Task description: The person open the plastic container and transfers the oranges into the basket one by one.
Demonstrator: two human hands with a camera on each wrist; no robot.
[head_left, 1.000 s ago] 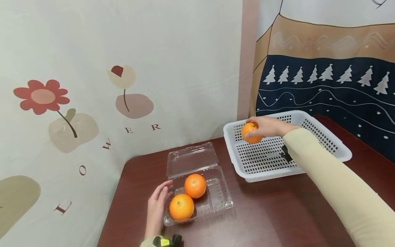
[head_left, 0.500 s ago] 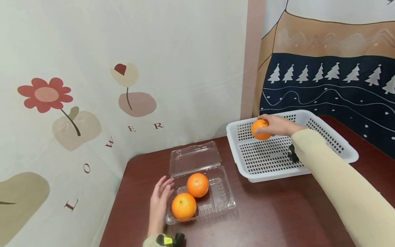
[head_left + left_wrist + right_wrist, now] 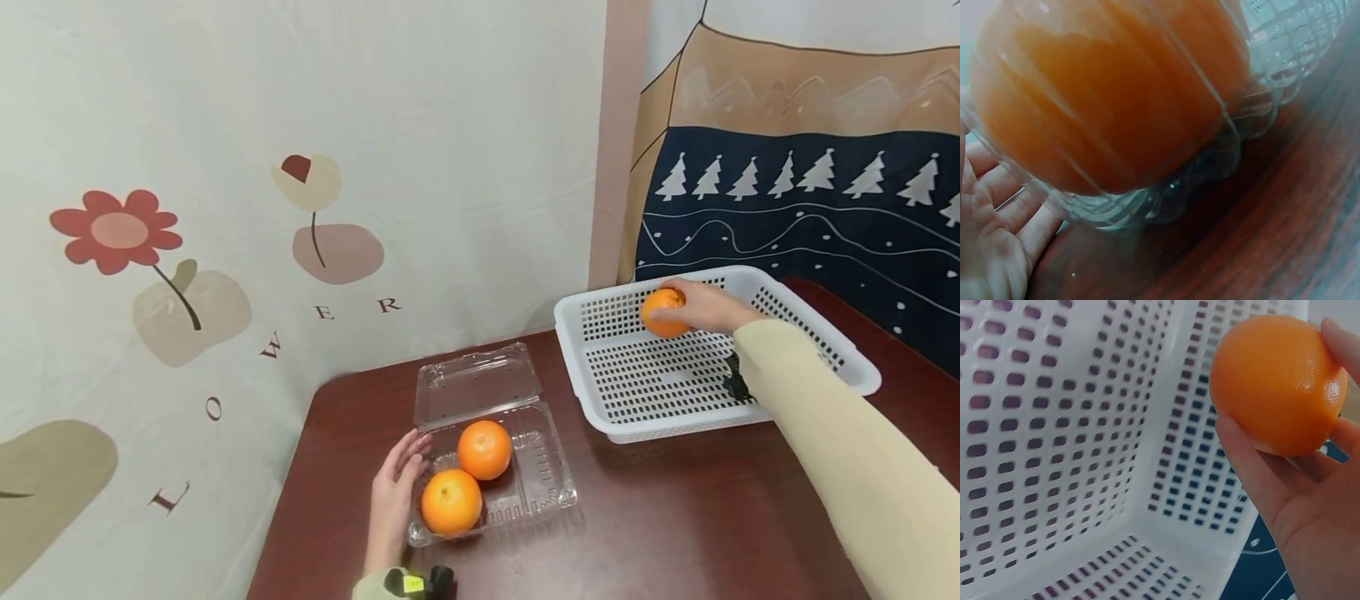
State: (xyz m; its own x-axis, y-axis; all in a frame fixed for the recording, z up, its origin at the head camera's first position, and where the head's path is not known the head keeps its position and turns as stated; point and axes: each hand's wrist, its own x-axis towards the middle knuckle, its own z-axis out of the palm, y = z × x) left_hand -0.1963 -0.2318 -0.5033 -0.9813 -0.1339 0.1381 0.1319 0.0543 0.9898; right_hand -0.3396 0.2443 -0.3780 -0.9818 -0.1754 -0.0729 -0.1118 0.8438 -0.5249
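Observation:
My right hand grips an orange over the far part of a white perforated plastic basket. In the right wrist view the thumb and fingers wrap round that orange, with the basket's slotted floor beyond it. Two more oranges, a farther one and a nearer one, sit in the left half of a clear plastic clamshell box. My left hand rests at the box's left side, fingers extended. Through the clear wall the left wrist view shows an orange close to the fingers.
The clamshell's lid lies folded back behind the box. Everything stands on a dark red-brown wooden table. A pale printed cloth hangs behind it, and a navy one with white trees is at the right.
My right hand has carried the orange rightward, farther over the basket. The left hand stays beside the clamshell. The whole head view has shifted slightly.

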